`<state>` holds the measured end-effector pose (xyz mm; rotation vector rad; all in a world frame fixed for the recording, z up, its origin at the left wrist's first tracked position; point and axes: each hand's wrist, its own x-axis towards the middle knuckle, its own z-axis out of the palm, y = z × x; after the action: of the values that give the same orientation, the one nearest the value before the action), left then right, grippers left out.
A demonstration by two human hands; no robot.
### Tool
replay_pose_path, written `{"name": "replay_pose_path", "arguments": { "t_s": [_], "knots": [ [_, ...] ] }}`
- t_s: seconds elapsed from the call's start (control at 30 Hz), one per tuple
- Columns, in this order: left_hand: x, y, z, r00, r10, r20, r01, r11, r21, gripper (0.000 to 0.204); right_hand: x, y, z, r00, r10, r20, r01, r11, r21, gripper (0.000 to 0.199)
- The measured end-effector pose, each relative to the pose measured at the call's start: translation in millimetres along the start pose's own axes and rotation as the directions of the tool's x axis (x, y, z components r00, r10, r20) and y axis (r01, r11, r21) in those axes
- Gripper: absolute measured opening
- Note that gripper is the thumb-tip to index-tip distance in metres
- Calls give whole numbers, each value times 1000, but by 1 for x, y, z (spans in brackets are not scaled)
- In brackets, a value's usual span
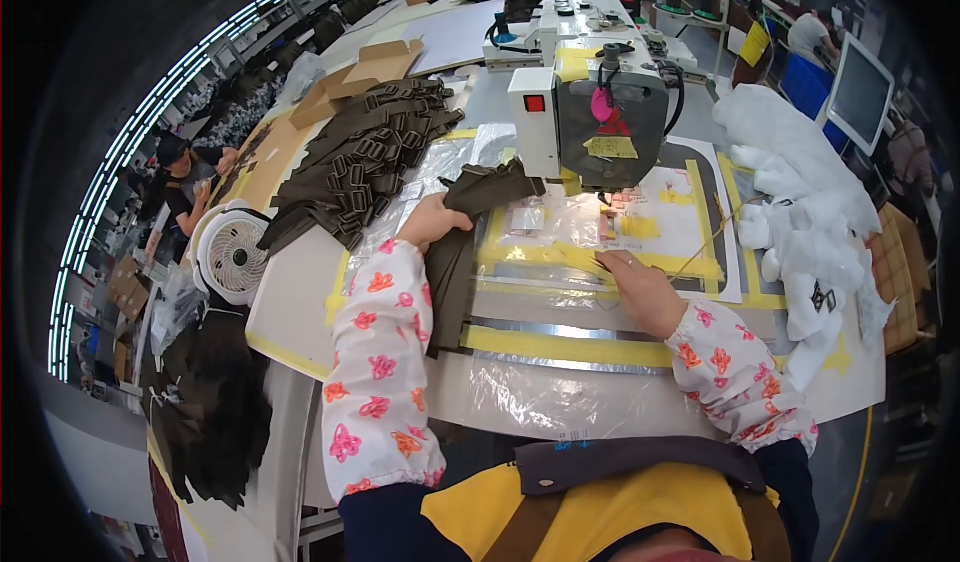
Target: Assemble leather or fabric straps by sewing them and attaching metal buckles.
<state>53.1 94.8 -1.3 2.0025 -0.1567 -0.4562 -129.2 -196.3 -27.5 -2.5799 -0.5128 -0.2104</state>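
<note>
My left hand point(435, 224) is closed on a dark brown fabric strap point(490, 192), whose top part lies bent to the right while its long tail point(453, 292) hangs toward the table's near edge. My right hand point(645, 295) rests low over the taped plate, thumb and fingers pinched together; a small dark tip shows at them, too small to name. Between both hands lies the sewing template point(515, 254), a plate with yellow tape strips. Above its far part stands the head of a white sewing machine point(612, 127). Just left of my left hand is a pile of dark straps with buckles point(365, 167).
A white fan point(232, 252) stands at the table's left edge, with dark fabric point(210, 402) hanging below. An open cardboard box point(360, 77) sits behind the strap pile. White padded pieces point(800, 192) heap up on the right, near a monitor point(860, 92). Another person point(182, 177) works at far left.
</note>
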Motion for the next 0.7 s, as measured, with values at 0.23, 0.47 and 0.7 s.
{"name": "replay_pose_path", "arguments": {
  "t_s": [0.23,0.47,0.7],
  "knots": [
    [-85,-41,3,988,-67,142,112,934,-340,49,69,0,50,984,15,-176,-6,999,52,38],
    [-76,-56,0,982,48,185,36,905,-424,46,78,24,60,983,40,-178,-20,994,110,29],
    [-74,-59,-3,972,74,222,25,910,-413,47,73,10,50,995,-7,-103,-1,997,-76,27]
  ]
}}
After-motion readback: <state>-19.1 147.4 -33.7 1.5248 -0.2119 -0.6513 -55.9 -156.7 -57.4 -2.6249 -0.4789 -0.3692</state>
